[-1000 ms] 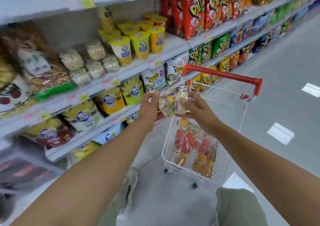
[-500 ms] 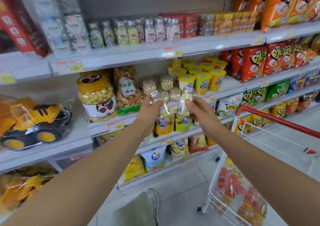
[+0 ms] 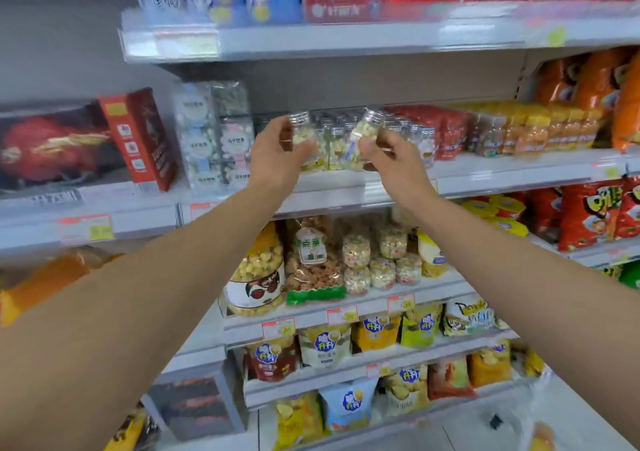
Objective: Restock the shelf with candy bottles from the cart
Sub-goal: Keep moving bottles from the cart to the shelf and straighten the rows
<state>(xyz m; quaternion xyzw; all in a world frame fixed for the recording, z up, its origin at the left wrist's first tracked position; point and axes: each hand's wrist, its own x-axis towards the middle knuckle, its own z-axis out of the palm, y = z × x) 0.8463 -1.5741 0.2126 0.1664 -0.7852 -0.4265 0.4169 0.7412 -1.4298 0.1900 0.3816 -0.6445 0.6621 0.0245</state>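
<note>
My left hand (image 3: 277,154) grips a clear candy bottle (image 3: 300,128) with pale yellow sweets and a ridged clear cap. My right hand (image 3: 391,158) holds a second bottle of the same kind (image 3: 363,132), tilted to the left. Both bottles are raised in front of the shelf (image 3: 502,170) that carries a row of like bottles (image 3: 332,139) between the two hands. Red-filled bottles (image 3: 440,128) and orange-filled bottles (image 3: 526,128) stand further right on that shelf. The cart is out of view except for a blurred pale corner at the lower right.
White candy packs (image 3: 214,132) and a red box (image 3: 142,139) stand left of the bottle row. A shelf above (image 3: 346,38) overhangs it. Below sit a popcorn jar (image 3: 258,277), snack bags and small tubs. Orange snack bags (image 3: 588,83) fill the right.
Both hands rose with their bottles from the level of the lower shelf to the row of bottles one shelf higher. The view tilted up and the cart dropped out of sight.
</note>
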